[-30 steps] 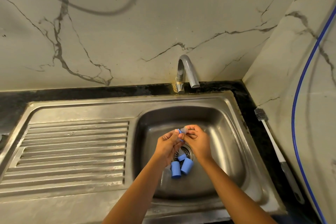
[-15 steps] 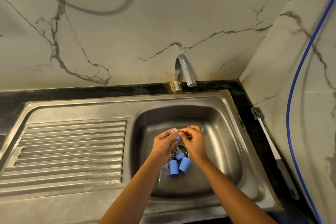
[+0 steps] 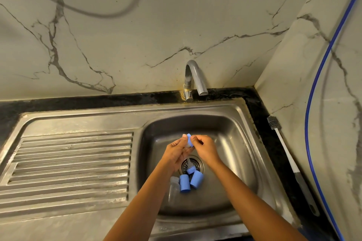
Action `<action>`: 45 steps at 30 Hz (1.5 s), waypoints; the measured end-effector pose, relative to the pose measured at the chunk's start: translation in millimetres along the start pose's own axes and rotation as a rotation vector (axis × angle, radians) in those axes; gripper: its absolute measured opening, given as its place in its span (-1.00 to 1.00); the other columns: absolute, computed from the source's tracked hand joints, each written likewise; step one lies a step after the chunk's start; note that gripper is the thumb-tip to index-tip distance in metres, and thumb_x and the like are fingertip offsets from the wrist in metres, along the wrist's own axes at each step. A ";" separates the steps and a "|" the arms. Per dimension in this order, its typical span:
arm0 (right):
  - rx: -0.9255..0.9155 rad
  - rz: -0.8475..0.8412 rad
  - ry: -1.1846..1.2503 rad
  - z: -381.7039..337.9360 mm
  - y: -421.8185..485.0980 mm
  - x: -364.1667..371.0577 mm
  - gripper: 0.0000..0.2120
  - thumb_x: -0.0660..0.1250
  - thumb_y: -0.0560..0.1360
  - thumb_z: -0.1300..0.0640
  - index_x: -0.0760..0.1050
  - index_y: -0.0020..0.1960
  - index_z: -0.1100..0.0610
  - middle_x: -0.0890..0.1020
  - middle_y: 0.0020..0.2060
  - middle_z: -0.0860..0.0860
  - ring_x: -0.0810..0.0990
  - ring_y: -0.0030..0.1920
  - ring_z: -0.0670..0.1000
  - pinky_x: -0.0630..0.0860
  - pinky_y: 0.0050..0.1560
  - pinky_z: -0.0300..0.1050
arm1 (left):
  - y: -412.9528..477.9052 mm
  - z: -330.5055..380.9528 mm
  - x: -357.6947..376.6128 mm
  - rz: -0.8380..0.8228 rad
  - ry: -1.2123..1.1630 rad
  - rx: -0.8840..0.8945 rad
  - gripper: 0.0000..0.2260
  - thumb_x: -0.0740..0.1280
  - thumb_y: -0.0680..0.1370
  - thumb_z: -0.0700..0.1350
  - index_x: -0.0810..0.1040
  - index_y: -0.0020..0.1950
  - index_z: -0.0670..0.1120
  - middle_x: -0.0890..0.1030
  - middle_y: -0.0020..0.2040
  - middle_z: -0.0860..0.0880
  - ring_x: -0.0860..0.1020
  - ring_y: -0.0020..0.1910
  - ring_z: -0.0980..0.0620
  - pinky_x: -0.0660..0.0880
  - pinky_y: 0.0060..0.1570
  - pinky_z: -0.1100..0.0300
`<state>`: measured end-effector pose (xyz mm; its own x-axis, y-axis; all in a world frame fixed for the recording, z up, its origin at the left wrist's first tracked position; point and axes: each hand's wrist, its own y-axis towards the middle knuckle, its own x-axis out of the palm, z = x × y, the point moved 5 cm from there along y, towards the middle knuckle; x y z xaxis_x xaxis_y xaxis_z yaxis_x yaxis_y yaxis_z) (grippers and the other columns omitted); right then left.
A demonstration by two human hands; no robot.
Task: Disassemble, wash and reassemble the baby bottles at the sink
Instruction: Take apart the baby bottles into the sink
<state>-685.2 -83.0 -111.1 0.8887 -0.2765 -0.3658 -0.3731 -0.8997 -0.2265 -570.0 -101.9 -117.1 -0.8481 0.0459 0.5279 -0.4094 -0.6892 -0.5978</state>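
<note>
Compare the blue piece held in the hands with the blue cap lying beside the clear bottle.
The blue piece is pinched between the left hand and right hand over the sink; the blue cap lies untouched on its floor. The blue piece looks smaller than the blue cap. Both are the same blue.

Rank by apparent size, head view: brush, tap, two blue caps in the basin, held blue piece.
1. brush
2. tap
3. blue caps, alike
4. held blue piece, partly covered by fingers
</note>
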 end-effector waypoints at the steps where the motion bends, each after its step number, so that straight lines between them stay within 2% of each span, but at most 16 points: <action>1: 0.027 0.003 0.026 2.6 1.6 -1.5 -0.78 0.25 0.59 0.18 0.59 -0.19 0.12 0.63 -0.21 0.08 0.54 -0.23 -0.07 0.45 -0.24 -0.37 | 1.7 -0.5 -1.3 -0.001 -0.010 -0.011 -0.75 0.26 0.62 -0.12 0.59 0.08 -0.29 0.69 -0.08 -0.19 0.68 -0.13 0.00 0.62 -0.11 0.24; 5: 0.164 0.042 0.166 16.5 8.1 -3.0 -0.82 0.26 0.56 0.23 0.62 -0.12 0.22 0.65 -0.21 0.14 0.57 -0.17 0.00 0.55 -0.05 -0.04 | 7.3 -5.8 -9.0 0.021 0.015 -0.009 -0.80 0.31 0.57 -0.27 0.55 0.16 -0.33 0.66 0.01 -0.24 0.67 -0.05 -0.03 0.60 0.01 0.22; 8: 0.312 0.161 0.344 30.4 11.2 -13.3 -0.83 0.26 0.56 0.25 0.59 -0.13 0.25 0.61 -0.21 0.15 0.58 -0.19 0.05 0.55 -0.14 -0.16 | 11.3 -14.6 -20.2 0.087 0.062 -0.009 -0.85 0.31 0.57 -0.30 0.55 0.13 -0.28 0.65 0.01 -0.19 0.64 0.04 -0.05 0.56 0.12 0.16; 10: 0.308 0.190 0.081 41.0 9.5 -28.4 -0.75 0.27 0.54 0.12 0.56 -0.25 0.21 0.58 -0.31 0.14 0.53 -0.26 0.06 0.40 -0.30 -0.26 | 15.1 -20.9 -31.1 0.133 0.097 -0.001 -0.85 0.30 0.58 -0.29 0.54 0.14 -0.26 0.63 0.01 -0.17 0.61 0.07 -0.05 0.52 0.15 0.15; 13: 0.406 0.090 -0.353 77.6 -1.8 -41.5 -0.60 0.22 0.44 -0.09 0.57 -0.33 0.21 0.59 -0.33 0.19 0.55 -0.23 0.14 0.30 -0.29 -0.10 | 19.4 -29.1 -46.0 0.184 0.173 0.025 -0.91 0.31 0.57 -0.30 0.58 0.03 -0.20 0.62 -0.05 -0.12 0.61 -0.03 0.00 0.55 0.05 0.21; 15: 0.475 0.042 -0.490 109.9 -12.2 -47.2 -0.64 0.31 0.50 0.00 0.66 -0.15 0.30 0.66 -0.19 0.27 0.62 -0.09 0.21 0.38 -0.18 -0.08 | 21.6 -34.2 -55.5 0.242 0.184 0.027 -0.91 0.33 0.55 -0.32 0.60 -0.07 -0.18 0.62 -0.11 -0.10 0.59 -0.07 0.00 0.53 0.07 0.15; 19: 0.600 -0.034 -0.669 168.2 -36.4 -55.1 -0.68 0.32 0.51 0.06 0.62 0.06 0.30 0.65 0.03 0.22 0.58 0.12 0.19 0.45 0.01 -0.13 | 27.2 -47.0 -75.9 0.356 0.209 -0.002 -0.89 0.37 0.51 -0.33 0.62 -0.18 -0.17 0.61 -0.23 -0.09 0.54 -0.18 0.00 0.52 -0.02 0.12; 23: 0.675 -0.165 -0.799 178.3 -45.9 -54.9 -0.79 0.29 0.41 0.17 0.61 -0.03 0.21 0.65 0.03 0.17 0.54 0.16 0.17 0.47 0.02 -0.18 | 30.3 -55.7 -94.3 0.422 0.206 -0.011 -0.84 0.43 0.45 -0.34 0.64 -0.29 -0.14 0.61 -0.33 -0.10 0.52 -0.26 -0.03 0.51 0.07 0.00; 25: 0.667 -0.143 -0.795 168.1 -42.8 -52.8 -0.77 0.26 0.46 0.17 0.56 0.06 0.23 0.60 0.09 0.17 0.48 0.21 0.17 0.44 0.10 -0.12 | 33.4 -56.8 -103.8 0.487 0.231 0.008 -0.86 0.47 0.43 -0.30 0.65 -0.31 -0.12 0.64 -0.28 -0.13 0.59 -0.22 -0.09 0.55 0.10 -0.01; 28: 0.660 -0.126 -0.749 152.7 -36.7 -45.7 -0.80 0.24 0.46 0.18 0.54 0.03 0.23 0.58 0.06 0.16 0.49 0.18 0.18 0.44 0.09 -0.08 | 37.5 -54.0 -114.0 0.592 0.306 0.043 -0.93 0.49 0.42 -0.26 0.63 -0.23 -0.18 0.66 -0.21 -0.15 0.63 -0.16 -0.09 0.59 0.07 -0.03; 30: 0.648 -0.130 -0.705 148.0 -33.7 -40.1 -0.90 0.22 0.47 0.20 0.48 -0.18 0.20 0.55 -0.08 0.13 0.52 0.14 0.19 0.41 0.01 -0.09 | 41.2 -51.0 -120.7 0.641 0.372 0.059 -0.93 0.49 0.42 -0.24 0.64 -0.22 -0.15 0.66 -0.22 -0.12 0.61 -0.21 -0.04 0.60 0.05 -0.01; 32: 0.604 -0.097 -0.629 144.9 -29.6 -32.7 -0.83 0.23 0.47 0.22 0.47 -0.28 0.24 0.58 -0.16 0.17 0.56 0.08 0.22 0.48 0.02 -0.04 | 45.1 -48.3 -124.5 0.645 0.423 0.055 -0.92 0.49 0.43 -0.22 0.63 -0.23 -0.09 0.65 -0.23 -0.09 0.60 -0.22 -0.02 0.60 0.04 0.02; 34: 0.511 -0.084 -0.525 137.8 -23.3 -21.0 -0.82 0.28 0.48 0.23 0.60 -0.14 0.32 0.65 -0.10 0.24 0.60 0.01 0.21 0.50 -0.01 -0.01 | 48.7 -45.4 -125.9 0.651 0.476 0.058 -0.94 0.47 0.45 -0.20 0.63 -0.19 -0.10 0.65 -0.21 -0.11 0.59 -0.20 -0.02 0.59 0.02 0.08; 38: 0.418 -0.147 -0.418 118.2 -15.0 9.8 -0.83 0.32 0.50 0.23 0.65 0.02 0.23 0.67 0.02 0.14 0.59 0.02 0.09 0.44 -0.02 -0.17 | 57.4 -35.3 -122.9 0.656 0.546 0.144 -0.91 0.42 0.49 -0.26 0.61 -0.02 -0.21 0.62 -0.11 -0.12 0.56 -0.10 0.00 0.50 0.00 0.16; 42: 0.393 -0.166 -0.395 109.0 -14.5 31.8 -0.87 0.34 0.50 0.20 0.65 -0.03 0.18 0.67 0.01 0.11 0.60 0.05 0.09 0.38 -0.10 -0.25 | 59.2 -28.0 -126.1 0.672 0.529 0.135 -0.69 0.38 0.53 -0.25 0.51 0.27 -0.20 0.57 0.15 -0.15 0.54 0.14 -0.06 0.46 0.18 0.13; 45: 0.392 -0.171 -0.388 100.7 -15.2 40.5 -0.91 0.35 0.50 0.19 0.63 -0.07 0.14 0.67 -0.01 0.10 0.56 -0.07 0.02 0.35 -0.12 -0.29 | 55.7 -19.8 -127.7 0.676 0.587 0.145 -0.62 0.38 0.54 -0.22 0.46 0.35 -0.21 0.55 0.23 -0.19 0.52 0.23 -0.12 0.40 0.16 0.18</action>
<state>-670.4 -46.5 -213.4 0.8098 0.0722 -0.5822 -0.3695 -0.7080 -0.6018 -491.2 -131.9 -229.7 -0.9435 -0.0679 -0.3242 0.2510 -0.7852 -0.5660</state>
